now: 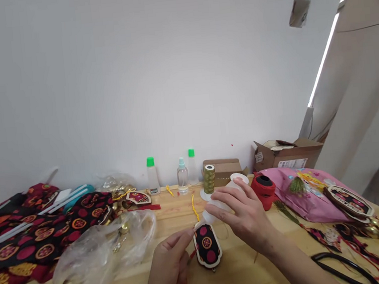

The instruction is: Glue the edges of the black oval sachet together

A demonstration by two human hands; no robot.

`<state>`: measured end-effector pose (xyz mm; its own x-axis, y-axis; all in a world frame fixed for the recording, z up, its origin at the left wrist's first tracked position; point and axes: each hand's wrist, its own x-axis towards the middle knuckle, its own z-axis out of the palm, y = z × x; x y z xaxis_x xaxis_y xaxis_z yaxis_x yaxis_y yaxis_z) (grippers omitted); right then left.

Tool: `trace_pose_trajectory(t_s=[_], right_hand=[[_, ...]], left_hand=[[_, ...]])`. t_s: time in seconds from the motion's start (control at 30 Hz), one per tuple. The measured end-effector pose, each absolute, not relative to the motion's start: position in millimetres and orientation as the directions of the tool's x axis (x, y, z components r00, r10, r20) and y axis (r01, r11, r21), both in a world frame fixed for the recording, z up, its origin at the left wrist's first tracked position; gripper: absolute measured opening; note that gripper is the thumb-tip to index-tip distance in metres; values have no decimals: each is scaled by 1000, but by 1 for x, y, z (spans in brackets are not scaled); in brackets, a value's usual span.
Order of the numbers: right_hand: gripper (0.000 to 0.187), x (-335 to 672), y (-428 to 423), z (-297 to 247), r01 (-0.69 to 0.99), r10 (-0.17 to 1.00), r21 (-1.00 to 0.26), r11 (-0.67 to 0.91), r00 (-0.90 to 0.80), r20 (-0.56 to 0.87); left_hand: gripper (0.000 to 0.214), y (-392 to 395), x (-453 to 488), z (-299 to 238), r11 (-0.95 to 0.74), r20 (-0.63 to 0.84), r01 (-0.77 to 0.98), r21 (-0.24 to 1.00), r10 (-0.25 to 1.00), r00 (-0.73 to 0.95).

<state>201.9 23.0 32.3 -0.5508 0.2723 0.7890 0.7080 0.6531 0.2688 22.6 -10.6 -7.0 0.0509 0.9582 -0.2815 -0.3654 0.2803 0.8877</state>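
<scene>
My left hand (172, 262) pinches the upper left edge of a flat ornament (206, 244). The ornament has a cream rim and black fabric with magenta dots and a round emblem. A yellow braided cord (195, 207) runs up from its top, and a bit of red thread shows by my left fingers. Just above and to the right, my right hand (241, 210) curves its fingers over a white, translucent, round-ended piece (238, 177), which leans toward the ornament's top. My fingers cover its middle, so its exact kind is unclear.
Behind stand a green thread spool (209, 180), several bottles (182, 176) and a red thread cone (264, 190). Patterned fabric (79, 221) and a plastic bag (96, 253) lie left. A pink bag (290, 195), another ornament (349, 202) and black scissor-like handles (342, 261) lie right.
</scene>
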Motion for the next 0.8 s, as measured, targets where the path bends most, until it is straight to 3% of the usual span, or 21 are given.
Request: trace_pose_trajectory(t_s=[0.4,0.8], right_hand=[[24,202,20,25,717,255,290,634,-547,797],[20,200,16,44,669,276,346,658,-642,715]], left_hand=[[28,-10,26,-7,287,-298,-247,925,955,-6],[27,-10,26,-7,292,-303,-221,930,953,-16]])
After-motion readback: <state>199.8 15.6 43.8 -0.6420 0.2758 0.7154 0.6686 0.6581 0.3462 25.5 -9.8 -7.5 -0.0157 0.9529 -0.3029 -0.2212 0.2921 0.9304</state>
